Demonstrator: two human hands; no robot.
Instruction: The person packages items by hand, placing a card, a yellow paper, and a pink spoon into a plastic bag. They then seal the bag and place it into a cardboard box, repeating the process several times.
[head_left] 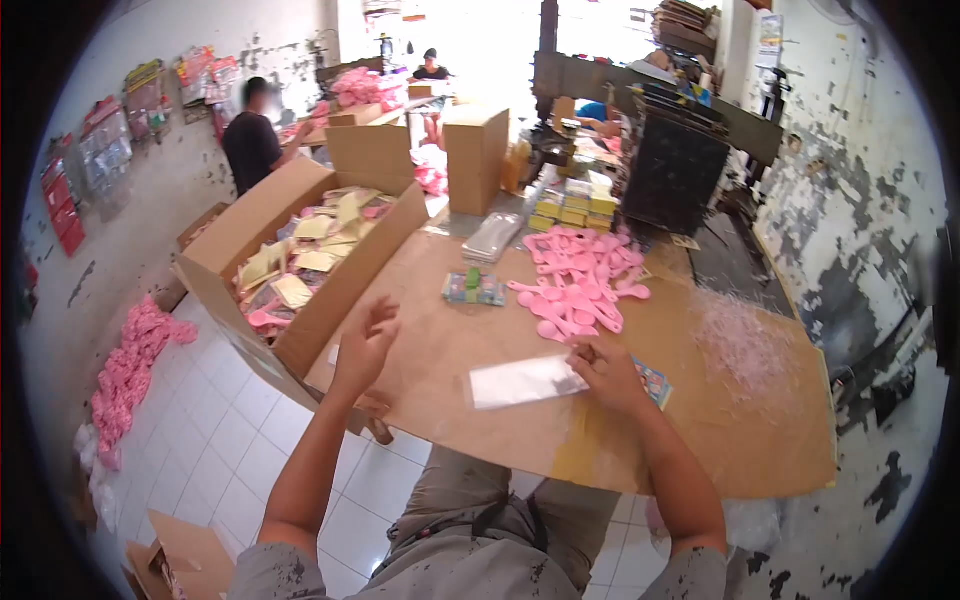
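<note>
My left hand [369, 345] is raised by the table's left edge beside the large carton, fingers apart and nothing in them. Across the front of the table lies a flat, clear-white plastic bag [525, 382]. My right hand [605, 372] has its bent fingers closed on the bag's right end; the fingertips are partly hidden. Colourful printed cards [653, 383] stick out from behind that hand. Just beyond it is a heap of pink plastic measuring spoons [580, 280]. A stack of printed cards with a green band [474, 287] sits left of the spoons.
The open carton [350, 255] at left holds packed pieces with cream cards. Clear bags [491, 238] and yellow-edged card stacks [575, 203] stand behind the spoons. Pinkish plastic scraps [745, 340] lie at right. A pink pile [140, 370] is on the floor. Other people [252, 140] work farther back.
</note>
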